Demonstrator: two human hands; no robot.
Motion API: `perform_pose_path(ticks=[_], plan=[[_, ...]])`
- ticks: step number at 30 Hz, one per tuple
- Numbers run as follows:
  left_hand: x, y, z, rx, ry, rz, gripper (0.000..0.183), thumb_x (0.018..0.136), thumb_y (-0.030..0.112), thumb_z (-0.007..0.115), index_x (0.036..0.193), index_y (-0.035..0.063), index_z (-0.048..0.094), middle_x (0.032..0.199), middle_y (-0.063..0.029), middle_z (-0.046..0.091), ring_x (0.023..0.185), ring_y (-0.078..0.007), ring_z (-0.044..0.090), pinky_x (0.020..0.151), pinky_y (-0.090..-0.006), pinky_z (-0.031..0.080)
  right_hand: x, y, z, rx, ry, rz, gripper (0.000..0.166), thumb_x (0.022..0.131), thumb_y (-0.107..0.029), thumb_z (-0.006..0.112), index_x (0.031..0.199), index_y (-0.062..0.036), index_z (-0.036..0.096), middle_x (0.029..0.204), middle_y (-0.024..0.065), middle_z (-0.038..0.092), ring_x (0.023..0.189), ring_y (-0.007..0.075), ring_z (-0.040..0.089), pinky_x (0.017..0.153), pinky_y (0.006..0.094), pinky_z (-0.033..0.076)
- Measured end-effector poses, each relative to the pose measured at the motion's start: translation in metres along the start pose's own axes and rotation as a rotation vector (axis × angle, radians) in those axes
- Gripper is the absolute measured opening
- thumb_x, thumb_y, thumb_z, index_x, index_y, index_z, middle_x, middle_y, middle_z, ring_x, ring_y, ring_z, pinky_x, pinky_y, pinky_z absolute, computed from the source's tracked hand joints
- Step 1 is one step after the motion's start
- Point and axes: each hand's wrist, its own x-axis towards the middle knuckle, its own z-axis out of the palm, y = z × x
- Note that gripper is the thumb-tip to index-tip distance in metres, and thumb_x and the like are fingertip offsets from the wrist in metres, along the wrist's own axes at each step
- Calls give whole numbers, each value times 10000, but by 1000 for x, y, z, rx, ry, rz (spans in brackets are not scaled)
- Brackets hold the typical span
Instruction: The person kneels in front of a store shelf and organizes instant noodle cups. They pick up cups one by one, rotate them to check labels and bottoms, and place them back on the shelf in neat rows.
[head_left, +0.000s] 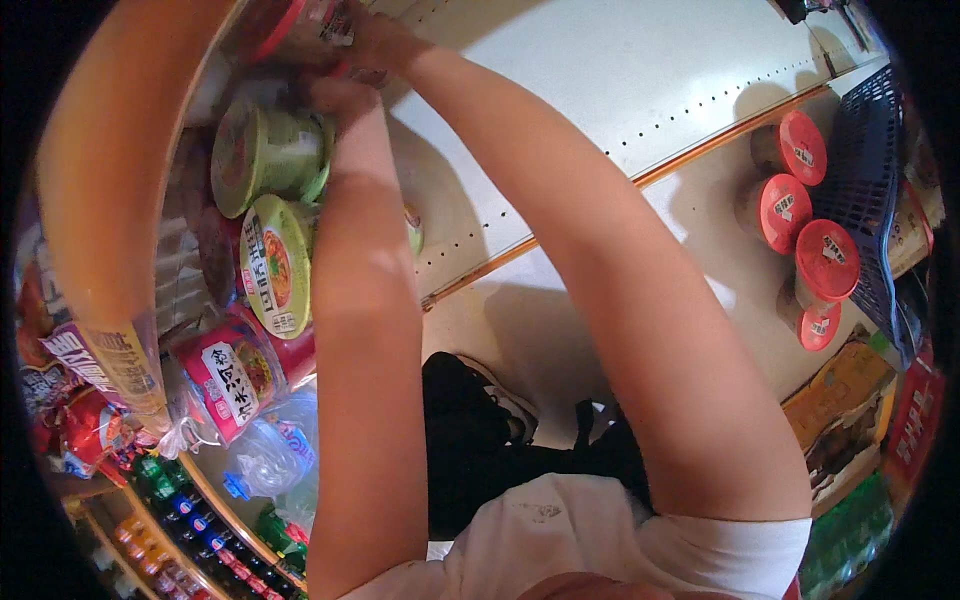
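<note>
At the upper left, a clear tub with a red rim (304, 34) lies partly out of view and blurred. My right hand (379, 37) grips its near side. My left hand (343, 96) is just below, close to the tub and beside a green instant-noodle bowl (289, 154); its fingers are in shadow, so its hold is unclear. Under that bowl another green noodle bowl (274, 266) shows its printed lid. A pink noodle pack in clear wrap (229, 375) sits lower down, partly behind my left forearm.
A curved tan shelf edge or panel (112, 165) runs along the left. Several red-lidded cups (825, 259) stand on the floor by a dark blue plastic basket (855, 187). A torn cardboard box (844, 397) is at right. Drink bottles (199, 517) line the lower left.
</note>
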Motion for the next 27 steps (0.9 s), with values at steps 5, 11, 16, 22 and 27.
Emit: perform_pose_path(ticks=[5,11,16,22,27], plan=[[36,-6,-42,76,179,179,400,816,275,331,1110,38,461,1117,-101,483,977,-250,482,846,-380,388,11,-5,24,61,49,-34,760,625,-480,627,1205,-84,336,1072,210,485,994,371,482,835,406,409],[30,-23,-16,48,192,216,437,816,301,309,1138,36,439,1145,-124,465,1018,-268,461,872,-390,366,10,5,16,-34,91,15,701,632,-439,610,1213,-148,347,1122,203,449,997,372,479,848,404,407],[46,-42,-28,-108,29,100,494,812,351,293,1167,31,415,1171,-140,447,1056,-286,436,908,-398,336,4,14,3,23,79,56,610,664,-334,573,1195,-134,352,1154,189,419,1016,363,472,850,409,405],[154,-5,-85,-359,439,142,552,796,397,273,1177,21,406,1184,-152,437,1076,-296,422,926,-398,316,0,-34,13,149,40,28,510,702,-209,530,1173,-117,358,1192,172,383,1039,352,465,852,415,402],[82,-47,-52,-269,91,141,542,785,389,282,1151,17,428,1161,-149,455,1054,-283,442,911,-382,338,-5,-2,-8,122,70,49,529,695,-201,533,1186,-96,368,1173,174,410,1036,348,472,860,409,402]])
